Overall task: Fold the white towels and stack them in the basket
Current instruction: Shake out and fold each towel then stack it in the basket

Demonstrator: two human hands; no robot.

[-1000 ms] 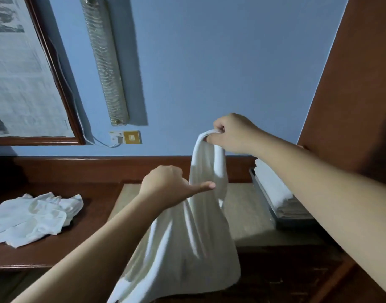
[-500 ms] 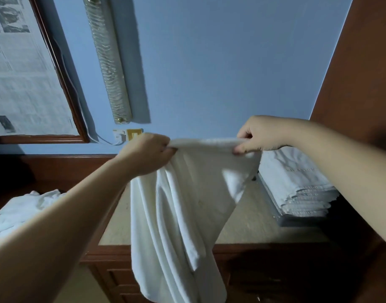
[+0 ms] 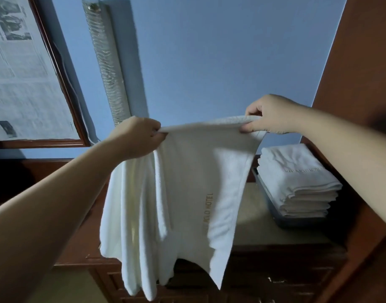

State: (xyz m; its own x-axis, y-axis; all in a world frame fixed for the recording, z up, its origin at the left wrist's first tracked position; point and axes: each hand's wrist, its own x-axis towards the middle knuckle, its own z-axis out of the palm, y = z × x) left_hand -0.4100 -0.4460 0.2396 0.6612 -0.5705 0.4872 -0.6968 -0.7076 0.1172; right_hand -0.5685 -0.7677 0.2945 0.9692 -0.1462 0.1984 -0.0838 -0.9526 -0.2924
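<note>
So the person is holding up a white terry-cloth towel with gold hotel lettering (image 3: 187, 193) by its top hem, pretty much dead centre of the view, hanging in the air in front of a dark reddish wooden dresser with a beige top (image 3: 253, 224). The left hand (image 3: 137, 136) is sitting at about 9 o'clock from the hem's middle, fingers curled in tight and clamping the corner, with a fair bit of extra cloth bunching under it. The right hand (image 3: 268, 114) is out at 3 o'clock, thumb and fingers pinching the other end of the hem, so the top edge is stretching fairly straight between them. Over at 4 o'clock from the hanging towel, a dark shallow basket (image 3: 297, 221) is sitting on the dresser top with a neat stack of folded white towels (image 3: 297, 182) already in it, well above its rim. My guess is this thing is handling like any bath towel: soft, floppy, light enough for fingertips, not slippery since the loops are giving good bite, and nothing fragile about it. It's drooping in deep folds on the left side and the bottom edge is hanging ragged, so I'm thinking the left grip wants to be sliding out to the true corner before any folding is happening. The hem corners are the spots to be holding; grabbing mid-cloth is just making it sag.
</note>
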